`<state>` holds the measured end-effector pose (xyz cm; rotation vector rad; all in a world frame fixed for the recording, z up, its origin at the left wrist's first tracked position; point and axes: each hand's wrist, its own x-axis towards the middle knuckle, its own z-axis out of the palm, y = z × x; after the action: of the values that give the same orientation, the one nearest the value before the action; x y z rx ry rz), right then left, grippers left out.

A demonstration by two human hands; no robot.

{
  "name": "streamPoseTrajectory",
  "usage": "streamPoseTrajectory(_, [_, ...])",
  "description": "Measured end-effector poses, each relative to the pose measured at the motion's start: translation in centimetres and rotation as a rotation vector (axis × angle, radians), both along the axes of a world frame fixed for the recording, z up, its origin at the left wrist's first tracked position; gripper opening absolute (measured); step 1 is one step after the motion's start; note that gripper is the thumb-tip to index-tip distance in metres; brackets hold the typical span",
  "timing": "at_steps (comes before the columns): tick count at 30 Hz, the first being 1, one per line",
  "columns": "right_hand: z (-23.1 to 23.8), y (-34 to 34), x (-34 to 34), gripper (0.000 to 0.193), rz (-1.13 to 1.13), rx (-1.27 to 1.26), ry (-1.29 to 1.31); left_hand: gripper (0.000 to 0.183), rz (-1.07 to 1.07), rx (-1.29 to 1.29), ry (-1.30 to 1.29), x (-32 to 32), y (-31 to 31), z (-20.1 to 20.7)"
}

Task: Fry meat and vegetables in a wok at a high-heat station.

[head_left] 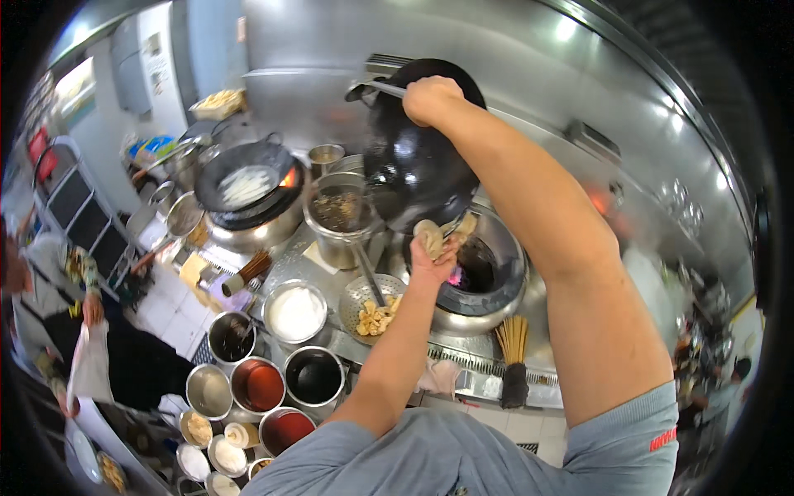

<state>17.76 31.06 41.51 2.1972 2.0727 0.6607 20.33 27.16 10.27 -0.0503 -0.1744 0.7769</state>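
Leaning steeply above the burner [488,302], the wok [413,161] is gripped at its lower edge by the left hand [437,263], fingers pinching through a folded cloth [429,238]. The right hand [430,99] is curled round a thin metal ladle [387,87] by the wok's upper edge. Likely heavy, stiff and hot, the wok seems best held by its padded rim. Its rounded black metal gleams; the beige cloth looks soft, the brush [513,347] stiff and straw-coloured.
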Motion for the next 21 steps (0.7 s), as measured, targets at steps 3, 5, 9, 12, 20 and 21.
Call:
streamPoseTrajectory(3, [2.4,-3.3,8.2,0.030,-0.148,-0.133,0.116,0.039,0.085,0.067,0.193,0.8,-2.1,-3.1])
streamPoseTrajectory(5, [1.8,-5.8,13.9,0.029,-0.224,-0.115,0.168,0.032,0.002,0.198,0.248,-2.3,-1.1,-9.4])
streamPoseTrajectory(9, [-5.2,-10.9,35.7,0.019,-0.267,-0.202,0.266,0.017,0.345,0.161,0.748,0.2,-9.4,-5.5])
streamPoseTrajectory(12, [-11.3,-18.7,45.1,0.024,-0.194,-0.055,0.775,0.013,0.368,0.131,0.893,-0.2,-11.8,-8.0])
streamPoseTrajectory(20, [-29.1,-21.1,55.6,0.020,-0.443,-0.064,1.236,0.018,0.306,-0.051,1.103,4.2,-11.2,-8.7])
streamPoseTrajectory(21, [-31.5,-21.9,57.8,0.010,-0.278,-0.041,2.122,0.017,0.228,0.033,1.033,3.9,-9.7,-10.4])
